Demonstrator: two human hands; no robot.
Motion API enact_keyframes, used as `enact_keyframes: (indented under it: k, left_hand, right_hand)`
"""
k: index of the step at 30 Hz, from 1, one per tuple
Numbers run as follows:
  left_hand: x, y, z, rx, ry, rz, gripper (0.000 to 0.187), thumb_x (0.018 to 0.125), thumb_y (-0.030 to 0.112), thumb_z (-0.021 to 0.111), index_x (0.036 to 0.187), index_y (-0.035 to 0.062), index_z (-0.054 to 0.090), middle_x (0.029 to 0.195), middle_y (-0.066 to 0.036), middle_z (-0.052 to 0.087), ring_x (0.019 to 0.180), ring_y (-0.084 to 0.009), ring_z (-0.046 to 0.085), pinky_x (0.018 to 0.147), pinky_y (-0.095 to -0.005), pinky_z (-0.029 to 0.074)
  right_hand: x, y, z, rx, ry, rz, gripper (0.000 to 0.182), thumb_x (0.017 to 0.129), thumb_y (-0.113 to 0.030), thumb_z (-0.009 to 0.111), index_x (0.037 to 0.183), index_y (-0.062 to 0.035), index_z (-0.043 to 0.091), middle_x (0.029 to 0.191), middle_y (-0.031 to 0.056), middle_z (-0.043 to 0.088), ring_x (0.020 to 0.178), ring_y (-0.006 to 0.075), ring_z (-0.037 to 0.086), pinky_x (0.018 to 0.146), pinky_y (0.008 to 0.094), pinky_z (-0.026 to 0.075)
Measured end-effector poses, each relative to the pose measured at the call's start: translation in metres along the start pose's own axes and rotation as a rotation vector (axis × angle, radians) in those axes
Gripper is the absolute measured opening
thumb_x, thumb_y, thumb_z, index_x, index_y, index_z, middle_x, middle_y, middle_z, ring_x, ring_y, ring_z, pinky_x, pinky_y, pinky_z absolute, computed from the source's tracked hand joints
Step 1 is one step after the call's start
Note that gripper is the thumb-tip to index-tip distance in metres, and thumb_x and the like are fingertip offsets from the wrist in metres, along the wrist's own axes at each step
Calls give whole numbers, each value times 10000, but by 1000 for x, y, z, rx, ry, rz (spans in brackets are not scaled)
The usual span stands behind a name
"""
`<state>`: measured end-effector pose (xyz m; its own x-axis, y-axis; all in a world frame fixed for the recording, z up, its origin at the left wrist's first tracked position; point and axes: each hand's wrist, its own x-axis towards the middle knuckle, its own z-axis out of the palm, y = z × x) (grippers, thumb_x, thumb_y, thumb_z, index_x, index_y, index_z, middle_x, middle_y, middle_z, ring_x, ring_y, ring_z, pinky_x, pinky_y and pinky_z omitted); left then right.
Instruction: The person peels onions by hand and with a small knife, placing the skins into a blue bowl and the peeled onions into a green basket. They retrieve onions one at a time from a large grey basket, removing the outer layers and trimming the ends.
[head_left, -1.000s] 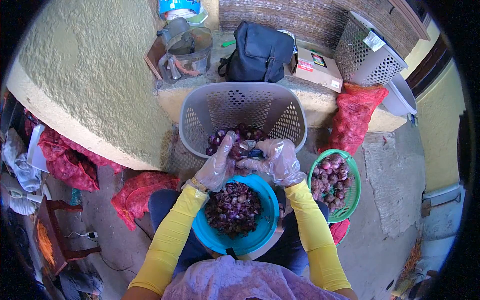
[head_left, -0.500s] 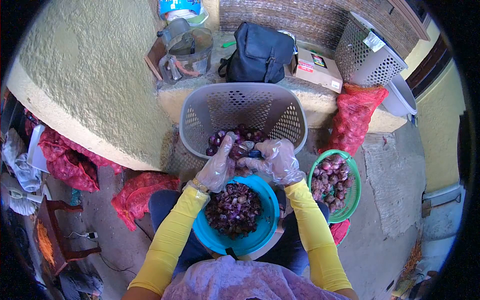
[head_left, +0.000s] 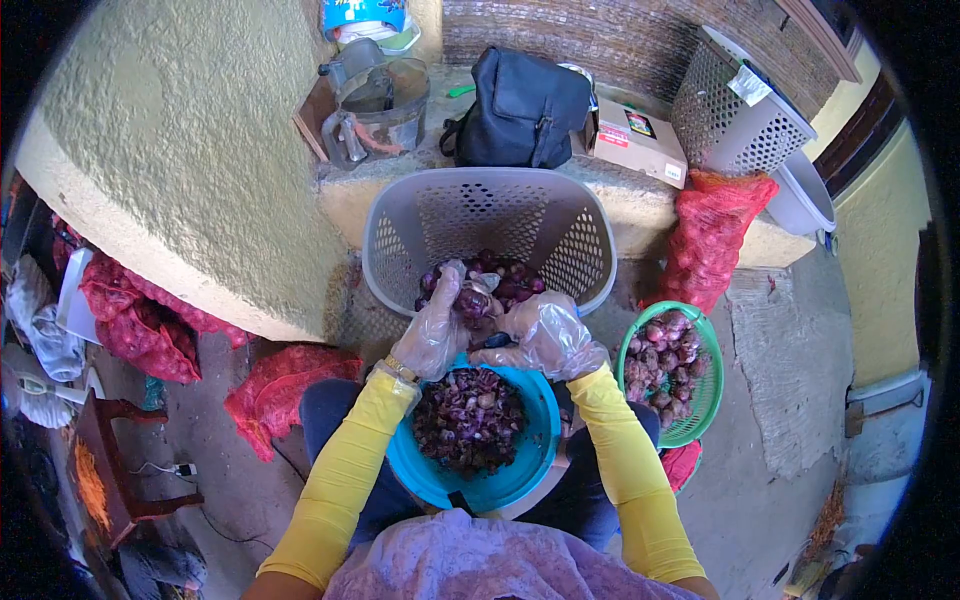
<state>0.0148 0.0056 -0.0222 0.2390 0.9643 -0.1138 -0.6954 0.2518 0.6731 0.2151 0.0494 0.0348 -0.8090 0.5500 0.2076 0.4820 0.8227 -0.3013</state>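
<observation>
Clear plastic gloves cover both hands above a blue basin (head_left: 548,440) of onion skins and trimmings. My left hand (head_left: 436,325) grips a purple onion (head_left: 471,303), its fingers wrapped round it. Close beside that onion, my right hand (head_left: 547,336) is closed on a small dark-handled tool (head_left: 497,341), whose blade I cannot make out. Behind the hands, a grey perforated basket (head_left: 490,185) holds several purple onions (head_left: 515,280). To the right, a green basket (head_left: 712,385) is filled with unpeeled onions (head_left: 665,360).
A black backpack (head_left: 525,105), a cardboard box (head_left: 637,142) and a clear tub (head_left: 400,105) sit on the ledge. Red mesh sacks stand at right (head_left: 710,240) and lie at left (head_left: 285,390). A wooden stool (head_left: 110,460) lies at far left.
The onion in my left hand shows more clearly between the hands. My right hand and the tool have moved slightly down and toward me.
</observation>
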Motion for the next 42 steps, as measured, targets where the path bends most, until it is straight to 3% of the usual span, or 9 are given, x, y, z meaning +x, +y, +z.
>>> enact_keyframes:
  k: [2,5,14,22,24,26,30,32,42]
  left_hand:
    - [-1,1,2,-32,52,-26,614,1058,618,484,1354,82,524,1171,-90,643,1092,-210,642,988,-413,551]
    - [-8,7,18,-82,85,-75,707,1031,611,544,1465,54,498,1331,-124,643,1201,-251,643,1028,-425,561]
    - [-8,5,15,-92,94,-102,632,1058,583,507,1428,71,534,1297,-86,666,1151,-244,672,892,-395,628]
    - [-5,0,4,-145,4,-140,542,1088,526,480,1397,87,557,1225,-101,691,1107,-232,686,881,-371,630]
    - [-5,0,8,-144,26,-128,540,1089,522,480,1397,85,552,1222,-103,691,1101,-232,687,879,-366,630]
    - [-5,0,15,-91,114,-103,614,1077,586,469,1257,30,659,1154,-101,713,995,-195,694,830,-351,604]
    - [-7,5,23,-61,127,-81,619,1072,592,476,1252,29,657,1157,-102,707,978,-193,691,823,-350,610]
    - [-3,-3,4,-80,86,-100,605,1062,572,505,1414,82,547,1249,-109,687,1123,-237,683,914,-391,621]
    - [-2,-4,3,-105,48,-106,604,1060,580,502,1358,62,592,1223,-111,700,1075,-244,704,923,-394,616]
  right_hand:
    - [-1,4,1,25,28,7,646,773,-717,757,756,-72,740,660,170,675,634,380,690,623,488,541]
    - [-3,9,-1,94,140,56,633,730,-705,795,743,-74,737,646,173,672,637,381,697,628,493,548]
    - [-3,2,-6,177,248,163,558,712,-599,870,836,-63,772,696,199,699,670,394,709,643,484,558]
    - [1,-1,1,233,193,152,566,752,-585,840,1145,-181,799,747,195,723,707,386,728,672,480,581]
    - [2,-2,-1,234,186,154,554,759,-584,835,1137,-180,802,748,198,722,706,386,727,670,480,581]
    - [1,-2,-1,235,180,157,544,766,-583,830,1130,-180,805,750,200,722,705,387,727,667,480,581]
    - [0,3,6,220,181,153,526,770,-588,827,1103,-181,814,738,203,717,695,391,723,656,485,578]
    - [0,4,7,191,167,150,525,767,-592,828,1095,-181,816,733,203,715,691,390,723,652,485,577]
    - [1,2,2,225,176,179,569,755,-620,820,1148,-210,803,735,201,717,679,392,717,650,496,569]
